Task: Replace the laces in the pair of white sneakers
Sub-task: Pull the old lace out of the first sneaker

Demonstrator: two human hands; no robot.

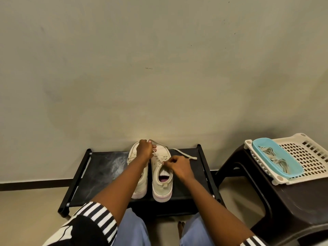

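Observation:
Two white sneakers stand side by side on a low black rack [99, 167], toes toward the wall. My left arm crosses the left sneaker [141, 185]. My left hand [145, 149] pinches a strand of the cream lace above the toes. My right hand [178, 166] pinches the lace at the upper eyelets of the right sneaker [161, 180]. A loose lace end [184, 154] trails to the right across the rack. More laces [274, 158] lie in a light blue tray [266, 144] at the right.
The blue tray rests on a white perforated basket [305, 157], which sits on a dark brown plastic stool [292, 206] at the right. A plain wall rises just behind the rack. My knees in blue trousers are at the bottom.

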